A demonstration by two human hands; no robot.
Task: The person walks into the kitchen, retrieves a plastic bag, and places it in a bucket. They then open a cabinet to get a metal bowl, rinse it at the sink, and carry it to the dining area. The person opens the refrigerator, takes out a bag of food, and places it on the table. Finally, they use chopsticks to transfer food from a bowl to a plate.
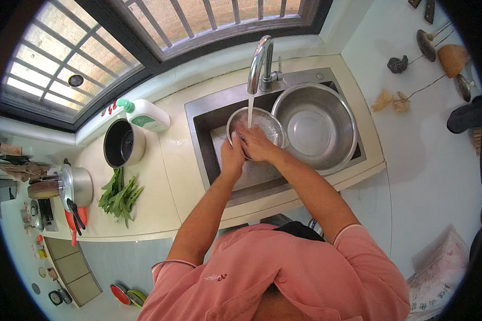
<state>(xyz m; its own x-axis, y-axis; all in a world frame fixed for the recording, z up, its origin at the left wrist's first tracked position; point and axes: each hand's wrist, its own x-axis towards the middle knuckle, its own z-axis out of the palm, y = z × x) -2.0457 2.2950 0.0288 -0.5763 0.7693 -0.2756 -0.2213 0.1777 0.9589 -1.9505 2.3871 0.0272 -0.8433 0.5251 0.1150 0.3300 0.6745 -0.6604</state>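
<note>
A small metal bowl (278, 133) is held in the steel sink (241, 182), under the running tap (261, 60). My left hand (232, 157) grips the bowl's near left rim, its thumb up along the edge. My right hand (258, 143) reaches over the near rim into the bowl, where the water stream (250, 110) lands by its fingers. Splashing water blurs the fingertips, so whether they pinch anything is hidden. Right beside the bowl, a large stainless steel basin (315, 128) rests in the right part of the sink.
Left of the sink, the counter (176, 168) carries a white pump bottle (148, 116), a dark-lined pot (124, 143), leafy greens (121, 196) and a pressure cooker (78, 186). Ladles (426, 45) hang on the right wall. A barred window (209, 20) runs behind the tap.
</note>
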